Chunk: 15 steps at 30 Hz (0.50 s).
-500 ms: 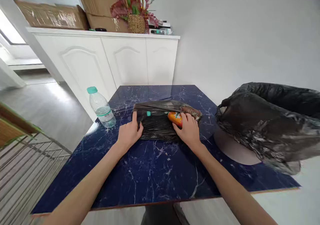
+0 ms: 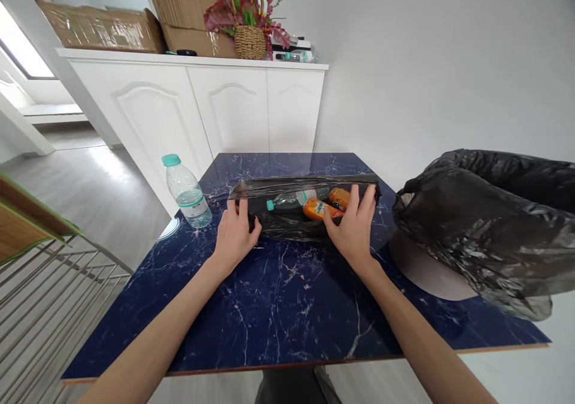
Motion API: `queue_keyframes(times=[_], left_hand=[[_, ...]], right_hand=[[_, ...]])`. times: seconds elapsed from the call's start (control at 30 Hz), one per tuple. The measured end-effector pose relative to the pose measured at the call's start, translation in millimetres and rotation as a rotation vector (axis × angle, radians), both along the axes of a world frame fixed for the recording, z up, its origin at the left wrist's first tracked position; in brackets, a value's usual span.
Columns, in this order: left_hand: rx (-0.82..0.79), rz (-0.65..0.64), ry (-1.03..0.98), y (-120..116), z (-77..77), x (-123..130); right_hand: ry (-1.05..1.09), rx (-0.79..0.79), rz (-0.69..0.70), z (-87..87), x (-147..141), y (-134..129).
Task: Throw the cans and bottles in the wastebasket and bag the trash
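A black plastic bag (image 2: 291, 229) lies on its side on the dark blue table, its mouth stretched wide towards me. Inside it show a clear plastic bottle with a teal cap (image 2: 285, 202) and two orange drink containers, the nearer one (image 2: 314, 209) in front of the other (image 2: 340, 198). My left hand (image 2: 233, 234) grips the bag's left edge, fingers over the rim and thumb below. At the right edge, my right hand (image 2: 354, 230) holds the rim with its fingers, its thumb beside the nearer orange container.
On the table's left stands a clear bottle with a teal cap (image 2: 188, 194), partly filled. A bin lined with a black bag (image 2: 485, 224) stands at the right. Behind is a white cabinet (image 2: 238, 108) bearing cardboard boxes (image 2: 101, 30) and a flower basket (image 2: 250, 42). A metal rack (image 2: 85, 278) stands left.
The bag's mouth has spread wider, baring the bottle and a second orange container. My right hand has moved from the orange container outward to the bag's right edge. The view has shifted slightly.
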<state>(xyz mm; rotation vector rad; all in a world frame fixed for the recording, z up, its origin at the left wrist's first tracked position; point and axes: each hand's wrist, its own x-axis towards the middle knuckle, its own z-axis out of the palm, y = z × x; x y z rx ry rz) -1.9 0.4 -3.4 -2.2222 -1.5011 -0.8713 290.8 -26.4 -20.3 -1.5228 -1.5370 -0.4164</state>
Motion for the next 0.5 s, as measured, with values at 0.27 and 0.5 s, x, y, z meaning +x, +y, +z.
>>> queue_keyframes(times=[0.27,0.5], left_hand=[[-0.063,-0.209,-0.019,-3.6,-2.0,3.4],[-0.089,-0.261,0.009,-2.8,-5.0,4.2]], right_hand=[[-0.014,-0.025,0.387,3.3,-12.3,-3.6],[-0.031,-0.149,0.195,-13.8,0.9,13.6]])
